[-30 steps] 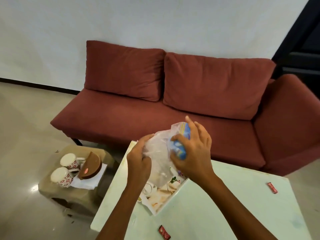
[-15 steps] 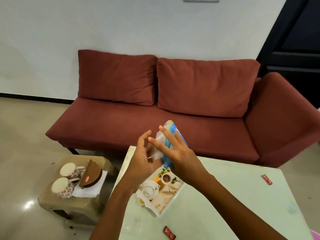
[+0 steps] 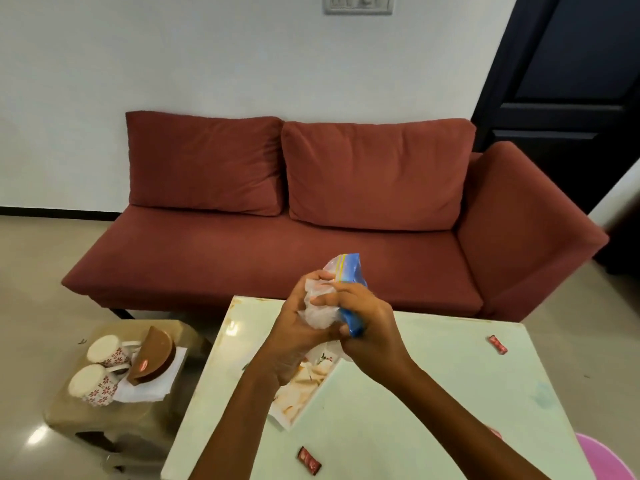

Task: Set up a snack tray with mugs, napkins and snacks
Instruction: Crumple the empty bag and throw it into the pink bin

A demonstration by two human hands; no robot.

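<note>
At the near edge of the pale green table (image 3: pixel 433 393), a red snack wrapper (image 3: pixel 309 461) is lying flat, and a second red wrapper (image 3: pixel 497 344) is lying well apart from it toward the right side. A printed tray (image 3: pixel 300 393) is being partly hidden by the forearms, so its contents cannot be told. Above the tray, a crumpled clear plastic bag with a blue and yellow zip strip (image 3: pixel 349 292) is being squeezed between both hands: the left hand (image 3: pixel 294 327) is cupped under it with fingers curled, and the right hand (image 3: pixel 367 327) is closed over it from the right. On a low brown stool (image 3: pixel 104 420) left of the table, two floral mugs (image 3: pixel 100 368) are being kept mouth-down beside a brown half-round object (image 3: pixel 154 355), which is resting on white napkins (image 3: pixel 145 393). Beyond the table, a red sofa (image 3: pixel 311 237) is standing against the white wall.
</note>
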